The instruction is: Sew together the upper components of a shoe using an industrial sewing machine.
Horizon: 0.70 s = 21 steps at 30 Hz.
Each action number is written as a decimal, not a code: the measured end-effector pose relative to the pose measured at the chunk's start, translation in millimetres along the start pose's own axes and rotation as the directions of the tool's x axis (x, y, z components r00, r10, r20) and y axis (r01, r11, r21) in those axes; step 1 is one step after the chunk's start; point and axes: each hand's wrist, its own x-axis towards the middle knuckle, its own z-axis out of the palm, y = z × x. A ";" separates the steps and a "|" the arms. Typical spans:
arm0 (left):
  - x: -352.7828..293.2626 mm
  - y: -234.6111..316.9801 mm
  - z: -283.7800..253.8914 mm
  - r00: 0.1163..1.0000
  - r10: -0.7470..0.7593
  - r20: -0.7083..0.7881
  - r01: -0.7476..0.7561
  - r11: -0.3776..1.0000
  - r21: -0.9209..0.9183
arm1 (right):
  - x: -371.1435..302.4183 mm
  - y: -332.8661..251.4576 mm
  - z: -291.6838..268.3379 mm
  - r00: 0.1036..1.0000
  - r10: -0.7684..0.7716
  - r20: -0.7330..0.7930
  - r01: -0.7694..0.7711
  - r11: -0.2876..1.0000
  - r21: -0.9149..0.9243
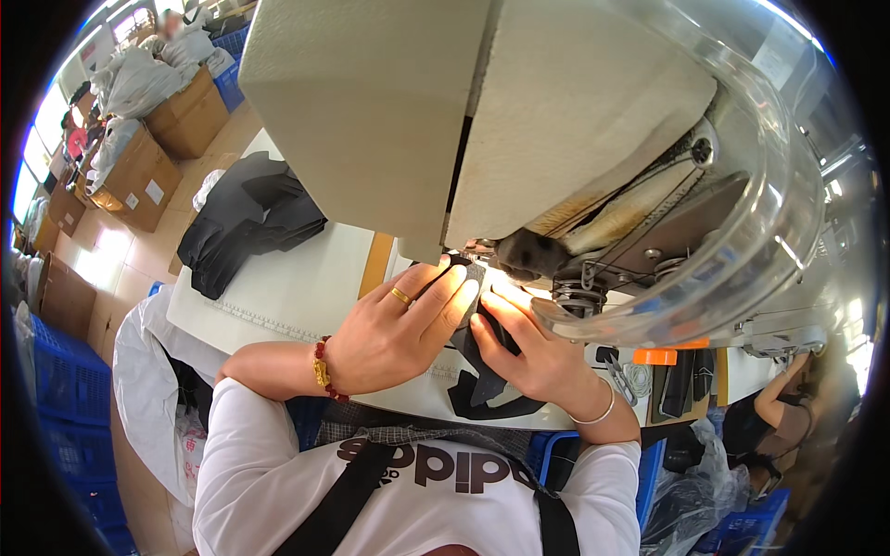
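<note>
My left hand (394, 329) has its fingertips on a dark fabric piece (487, 385) right below the head of a sewing machine (371, 120). From the other side, my right hand (533, 347) grips the same fabric, its thumb and fingers bent around the edge. The cloth hangs down between both hands toward the front edge of the white worktable (343, 269). A bright lamp lights the spot by the fingertips. The needle and the left thumb are hidden.
A stack of dark cut fabric (250, 222) lies at the table's left. Near my right wrist are thread snips (616, 375) and a coil of white cord (638, 378). Cardboard boxes (134, 176) and blue crates (69, 371) stand left; another person (779, 408) sits at right.
</note>
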 end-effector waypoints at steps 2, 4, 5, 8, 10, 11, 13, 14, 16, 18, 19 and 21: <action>-1.4 0.4 -0.7 0.999 0.004 0.045 -0.004 1.000 -0.004 | -2.2 -0.4 2.5 0.999 0.017 -0.041 -0.016 0.999 0.032; -0.9 3.0 -5.0 0.998 -0.003 0.065 0.003 1.000 0.004 | 0.2 0.2 1.0 0.999 0.010 -0.046 -0.008 0.999 0.031; 0.3 2.9 -5.2 0.998 -0.002 0.066 0.002 1.000 0.004 | 1.0 0.6 0.5 0.999 0.001 -0.051 0.000 1.000 0.029; 3.6 1.9 -4.1 0.999 0.032 -0.031 -0.030 0.998 0.060 | -0.1 -0.1 0.3 0.999 0.000 -0.040 0.001 0.999 0.033; 3.1 1.3 -2.8 0.999 -0.001 -0.051 0.001 1.000 0.007 | -1.1 -0.1 -0.9 1.000 -0.013 -0.028 0.013 1.000 0.001; 3.4 1.2 -3.5 0.999 0.000 -0.051 0.001 1.000 0.008 | -1.4 -0.3 -1.4 1.000 -0.026 -0.015 0.026 0.999 -0.030; 3.6 1.0 -5.7 1.000 -0.001 -0.012 0.001 1.000 0.016 | 1.1 -2.4 -0.8 1.000 -0.005 -0.027 0.004 1.000 -0.017; 2.2 1.1 -5.8 1.000 -0.003 -0.012 0.004 1.000 0.019 | 1.8 -3.4 -0.3 0.999 0.018 -0.037 -0.019 1.000 -0.005; -2.1 -0.1 -5.0 0.998 0.060 0.018 -0.061 0.996 0.063 | -2.5 -6.9 0.3 0.997 0.070 -0.007 -0.070 0.997 0.031; -6.5 0.3 0.4 0.998 0.056 0.026 -0.058 0.996 0.068 | -5.7 -5.4 1.2 0.995 0.098 0.022 -0.099 0.992 0.077; -7.7 1.2 1.9 0.998 0.054 0.034 -0.057 0.996 0.069 | -5.9 -4.8 1.1 0.995 0.092 0.021 -0.094 0.992 0.080; -8.3 2.0 2.3 0.999 0.040 0.020 -0.042 0.996 0.076 | -6.9 -4.7 0.5 1.000 0.023 0.009 -0.023 1.000 -0.009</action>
